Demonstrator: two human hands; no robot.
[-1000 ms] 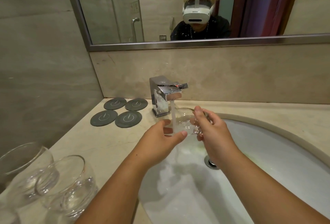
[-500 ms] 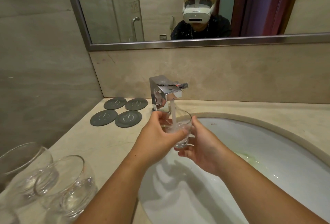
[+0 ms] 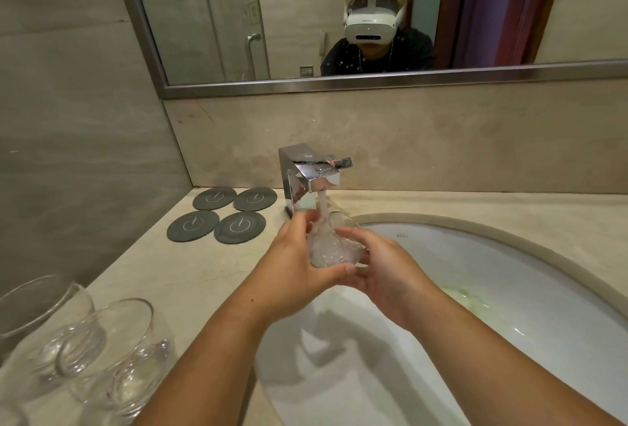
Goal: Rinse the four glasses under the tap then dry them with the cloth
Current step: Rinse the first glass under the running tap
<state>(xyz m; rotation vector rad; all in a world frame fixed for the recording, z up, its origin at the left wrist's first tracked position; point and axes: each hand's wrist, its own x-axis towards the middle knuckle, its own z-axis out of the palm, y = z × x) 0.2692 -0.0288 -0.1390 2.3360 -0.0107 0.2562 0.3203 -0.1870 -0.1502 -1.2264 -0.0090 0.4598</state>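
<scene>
Under running tap (image 3: 314,176): both hands' grip clasps glass (image 3: 331,249), frothing water inside.

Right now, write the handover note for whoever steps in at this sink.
Left hand and right hand: both wrapped around one glass, held over the basin under the running tap, water pouring in.
Two more glasses lie at the counter's near left edge; a fourth is not clearly in view.
No cloth in view.
Left: finish this rinse, rinse the others, dry all.
</scene>
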